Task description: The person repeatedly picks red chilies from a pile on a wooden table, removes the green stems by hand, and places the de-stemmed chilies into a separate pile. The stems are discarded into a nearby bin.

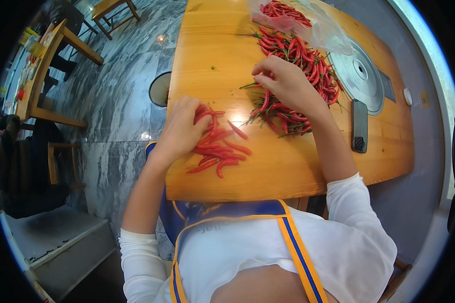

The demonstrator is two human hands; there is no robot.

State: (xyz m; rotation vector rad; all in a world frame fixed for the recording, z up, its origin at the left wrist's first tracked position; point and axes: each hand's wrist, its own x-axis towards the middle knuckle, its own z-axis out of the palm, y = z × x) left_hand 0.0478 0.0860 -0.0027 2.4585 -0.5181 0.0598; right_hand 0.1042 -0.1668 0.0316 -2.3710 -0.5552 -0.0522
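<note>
My left hand [184, 127] is curled around several red chilies [212, 120] near the table's left edge. Below it lies a small heap of red chilies [218, 151], with no green stems that I can make out. One chili [237, 130] rests apart, just right of the heap. Over a large pile of red chilies with green stems [320, 72] hovers my right hand [288, 83], thumb and forefinger close together. A bit of red shows between those fingers; whether it is held or lies behind cannot be told.
On the wooden table [212, 34] are a clear plastic bag [326, 30] with more chilies, a round metal plate [358, 72] and a dark phone [359, 127]. A bin [160, 89] stands on the floor beside the left edge. Another person [66, 22] is at a table far left.
</note>
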